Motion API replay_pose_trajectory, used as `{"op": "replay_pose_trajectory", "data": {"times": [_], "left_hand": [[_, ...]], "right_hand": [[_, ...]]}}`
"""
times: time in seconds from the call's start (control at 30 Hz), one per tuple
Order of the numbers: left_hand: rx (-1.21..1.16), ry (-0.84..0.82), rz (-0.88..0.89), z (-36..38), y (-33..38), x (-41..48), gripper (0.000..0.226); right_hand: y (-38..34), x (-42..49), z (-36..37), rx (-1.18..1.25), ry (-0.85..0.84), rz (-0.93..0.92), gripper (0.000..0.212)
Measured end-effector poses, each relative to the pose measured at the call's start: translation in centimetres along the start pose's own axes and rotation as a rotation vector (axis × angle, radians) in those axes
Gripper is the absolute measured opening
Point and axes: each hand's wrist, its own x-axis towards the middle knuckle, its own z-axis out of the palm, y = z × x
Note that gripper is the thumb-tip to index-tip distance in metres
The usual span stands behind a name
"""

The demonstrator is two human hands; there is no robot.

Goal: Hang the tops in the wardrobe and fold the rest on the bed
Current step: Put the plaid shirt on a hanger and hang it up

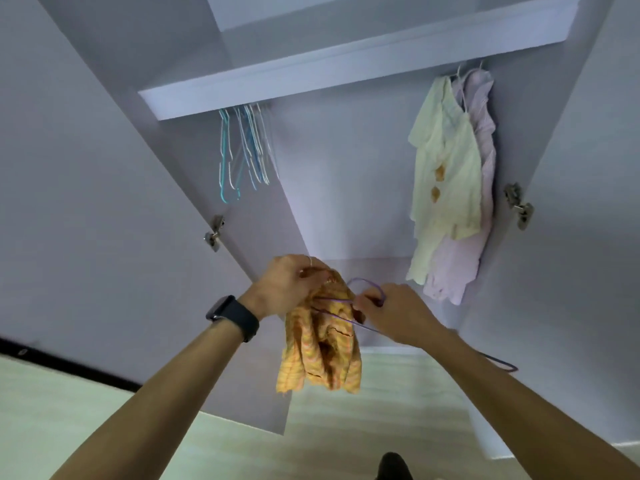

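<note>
Two garments, a cream top (446, 157) and a lilac top (450, 278), are already hung at the far right of the wardrobe (346, 74), and spare hangers (242, 150) are bunched at the far left. The orange checked top (322, 348) is held near the middle, crumpled in the closed grip of the left hand (291, 285). The purple hanger (367, 280) is pinched by the right hand (394, 313) just beside it, its wire laid across the cloth. The risk is judged to lie in the bunching — the neck opening may be missed or a sleeve snagged, so the top could be hung lopsided and slide off.

Three tops (446, 161); one purple hanger (362, 279); perhaps six empty hangers (242, 150).
</note>
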Motion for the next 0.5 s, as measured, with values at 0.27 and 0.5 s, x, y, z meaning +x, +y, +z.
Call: {"op": "replay_pose_trajectory", "data": {"times": [0.27, 0.5], "left_hand": [[0.220, -0.029, 0.241, 1.0, -0.4, -1.3, 0.025], [0.417, 0.138, 0.197, 0.2, -0.8, -0.6, 0.032]], "right_hand": [[-2.5, 1.7, 1.0, 0.615, 0.170, 0.089, 0.017], [-1.7, 3.2, -1.7, 0.365, 0.485, -0.202, 0.014]]}}
